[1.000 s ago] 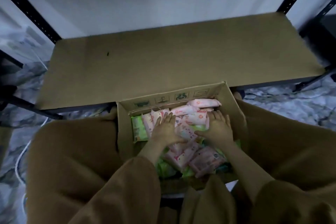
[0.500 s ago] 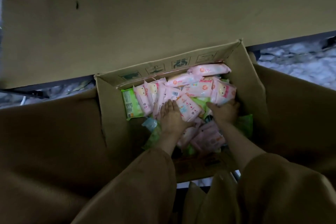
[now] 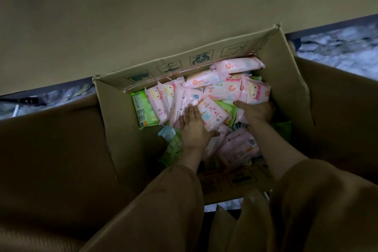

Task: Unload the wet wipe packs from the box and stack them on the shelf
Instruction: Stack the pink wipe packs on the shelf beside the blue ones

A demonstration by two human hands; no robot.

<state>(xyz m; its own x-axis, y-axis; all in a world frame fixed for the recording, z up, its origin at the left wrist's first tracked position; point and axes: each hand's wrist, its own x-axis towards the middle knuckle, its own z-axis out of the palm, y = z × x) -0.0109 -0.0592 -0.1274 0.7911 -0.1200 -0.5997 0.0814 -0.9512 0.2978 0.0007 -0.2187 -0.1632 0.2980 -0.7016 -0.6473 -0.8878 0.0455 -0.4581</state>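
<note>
Shelf (image 3: 163, 16) closer than before; left hand (image 3: 192, 129) flat on packs (image 3: 223, 90), right hand (image 3: 256, 110) seemingly gripping one.

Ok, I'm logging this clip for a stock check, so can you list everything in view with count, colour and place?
box: one, brown cardboard, open, just in front of the shelf
pink wet wipe packs: many, too jumbled to count, pink, across the far and middle part of the box
green wet wipe packs: several, green, one against the box's left wall, others under the pink ones
blue pack: one, light blue, partly buried near the left hand
shelf: one, tan board, beyond the box
floor: grey-white marbled, far right and far left
sleeves: two, brown, near edge
left hand: fingers straight, on pink packs
right hand: against pink packs at the right, grip unclear
</note>
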